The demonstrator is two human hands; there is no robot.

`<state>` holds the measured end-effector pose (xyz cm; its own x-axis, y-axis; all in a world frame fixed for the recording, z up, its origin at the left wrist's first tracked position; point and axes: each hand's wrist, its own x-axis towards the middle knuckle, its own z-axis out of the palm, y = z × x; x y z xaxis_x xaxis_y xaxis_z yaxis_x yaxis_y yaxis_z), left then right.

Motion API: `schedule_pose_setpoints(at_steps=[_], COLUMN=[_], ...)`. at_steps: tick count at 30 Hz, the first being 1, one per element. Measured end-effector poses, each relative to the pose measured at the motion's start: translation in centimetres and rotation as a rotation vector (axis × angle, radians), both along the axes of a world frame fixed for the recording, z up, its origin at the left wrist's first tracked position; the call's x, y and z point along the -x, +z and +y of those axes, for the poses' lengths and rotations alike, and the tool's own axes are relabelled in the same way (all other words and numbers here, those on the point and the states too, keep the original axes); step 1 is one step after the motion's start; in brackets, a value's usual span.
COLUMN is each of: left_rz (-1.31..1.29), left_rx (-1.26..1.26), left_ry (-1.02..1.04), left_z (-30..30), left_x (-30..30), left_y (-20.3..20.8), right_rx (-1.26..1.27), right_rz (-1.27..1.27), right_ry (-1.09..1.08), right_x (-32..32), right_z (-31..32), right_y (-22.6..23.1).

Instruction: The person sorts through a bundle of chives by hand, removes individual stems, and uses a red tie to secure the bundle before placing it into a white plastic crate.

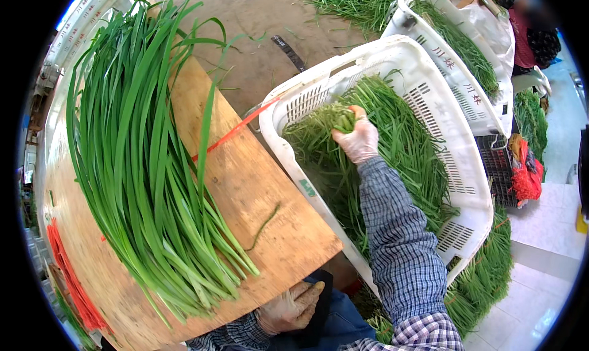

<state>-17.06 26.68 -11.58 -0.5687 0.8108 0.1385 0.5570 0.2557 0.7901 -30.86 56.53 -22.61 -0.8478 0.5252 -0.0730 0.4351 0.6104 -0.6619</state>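
My right hand (358, 137), in a clear thin glove, reaches into a white plastic crate (423, 50). Its fingers are closed around the pale stem ends of a bunch of garlic chives (342, 119). More loose chives (399, 124) lie under and around it in the crate. Below the front edge of a wooden board (288, 228), my gloved left hand (291, 308) rests near my lap, fingers curled together, with nothing visible in them. On the board lies a large spread of long green chives (153, 167), cut ends toward me.
A red-orange strip (236, 129) spans from board to crate rim. Red ties (70, 277) lie at the board's left. Another white crate of greens (457, 56) stands behind, near a seated person (534, 38). Bundled greens (485, 289) sit on the floor at right.
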Motion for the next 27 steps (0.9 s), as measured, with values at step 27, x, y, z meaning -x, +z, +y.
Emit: schedule_pose_setpoints(at_steps=[27], left_rz=[-2.485], left_rx=[-0.349], left_ry=[-0.002], left_z=[6.5], left_x=[-2.9], left_y=[-2.2], right_rx=[-0.322], right_rz=[0.578], right_ry=[0.391], right_x=[-26.7], right_z=[-12.8], right_y=[15.5])
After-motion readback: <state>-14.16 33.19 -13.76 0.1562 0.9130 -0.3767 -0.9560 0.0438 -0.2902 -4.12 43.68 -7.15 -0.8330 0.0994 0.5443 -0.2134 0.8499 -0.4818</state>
